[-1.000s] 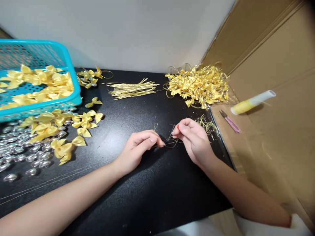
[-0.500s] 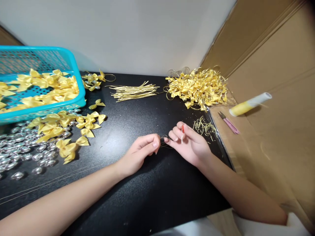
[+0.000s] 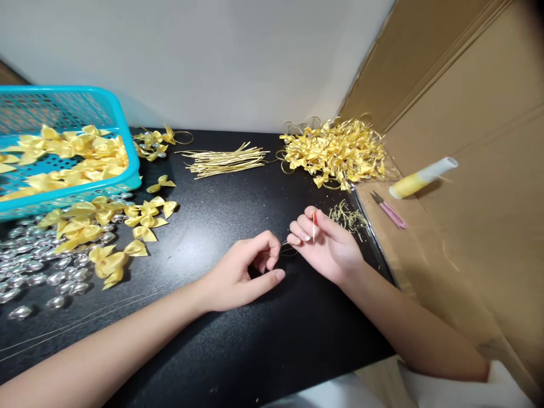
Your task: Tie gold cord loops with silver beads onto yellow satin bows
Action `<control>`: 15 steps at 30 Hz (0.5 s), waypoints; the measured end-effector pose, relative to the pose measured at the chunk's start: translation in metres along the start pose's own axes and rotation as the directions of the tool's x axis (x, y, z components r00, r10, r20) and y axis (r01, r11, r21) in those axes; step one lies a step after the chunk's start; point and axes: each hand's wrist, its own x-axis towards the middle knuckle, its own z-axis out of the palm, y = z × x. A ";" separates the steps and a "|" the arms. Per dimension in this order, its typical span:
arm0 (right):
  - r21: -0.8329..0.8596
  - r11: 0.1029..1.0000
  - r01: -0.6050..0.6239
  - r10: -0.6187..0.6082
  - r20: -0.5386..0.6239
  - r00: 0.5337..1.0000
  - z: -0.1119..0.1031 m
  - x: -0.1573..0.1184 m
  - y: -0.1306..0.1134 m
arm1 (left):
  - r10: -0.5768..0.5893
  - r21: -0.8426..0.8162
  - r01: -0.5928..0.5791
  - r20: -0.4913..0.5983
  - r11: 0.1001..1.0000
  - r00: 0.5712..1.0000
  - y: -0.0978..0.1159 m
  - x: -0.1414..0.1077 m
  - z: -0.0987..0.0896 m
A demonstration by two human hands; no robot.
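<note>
My right hand (image 3: pixel 327 243) is closed, its thumb and index finger pinching a thin stick (image 3: pixel 314 226) with a red upper part and a white lower end. The stick's exact kind cannot be made out. The other fingers curl toward the palm, beside a fine thread (image 3: pixel 289 251) that shows in the gap between my hands. My left hand (image 3: pixel 242 272) is just left of it, thumb stretched away from the bent fingers, and nothing visible lies in that opening. The thread runs close to its fingertips; whether it touches them is unclear.
A blue basket (image 3: pixel 131 170) with yellow ribbon bows stands at left. Silver beads (image 3: pixel 55 277) and loose bows (image 3: pixel 113 263) lie before it. Gold wire strips (image 3: pixel 227 160), a bow-and-wire pile (image 3: pixel 335 150), clippings (image 3: pixel 348 218), pink snips (image 3: pixel 389 209) and a tube (image 3: pixel 423 177) lie beyond.
The left thumb has parted from the fingers and dropped toward me, so that hand has opened. My right hand keeps the stick, its lower fingers curled in more. The view has shifted slightly.
</note>
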 end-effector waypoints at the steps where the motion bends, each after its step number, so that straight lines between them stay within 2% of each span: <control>1: 0.001 1.000 0.005 -0.005 0.010 1.000 0.001 0.000 -0.001 | -0.003 0.007 0.003 -0.017 1.000 1.000 0.001 0.000 -0.001; 3: -0.003 1.000 0.020 -0.020 0.027 0.999 0.001 -0.001 -0.001 | -0.019 0.019 0.021 -0.100 1.000 0.995 0.004 0.001 -0.002; 5: -0.024 0.999 0.036 -0.035 0.042 0.998 0.002 -0.002 -0.001 | -0.043 0.047 0.055 -0.231 0.997 0.972 0.007 0.002 -0.004; 7: -0.053 0.997 0.049 -0.047 0.052 0.998 0.002 -0.002 0.000 | -0.070 0.034 0.084 -0.309 0.996 0.949 0.010 0.005 -0.003; 9: -0.089 0.994 0.058 -0.053 0.062 0.997 0.001 -0.003 0.001 | -0.109 -0.058 0.097 -0.273 0.994 0.956 0.014 0.007 0.000; 12: -0.142 0.988 0.064 -0.052 0.082 0.995 -0.002 -0.003 0.002 | -0.182 -0.181 0.158 -0.122 0.971 0.976 0.018 0.009 0.010; 13: -0.149 0.987 0.065 -0.052 0.088 0.995 -0.003 -0.003 0.003 | -0.201 -0.162 0.183 -0.106 0.970 0.974 0.019 0.009 0.013; 15: -0.142 0.987 0.068 -0.055 0.092 0.994 -0.004 -0.003 0.004 | -0.215 -0.050 0.210 -0.156 0.976 0.964 0.019 0.008 0.017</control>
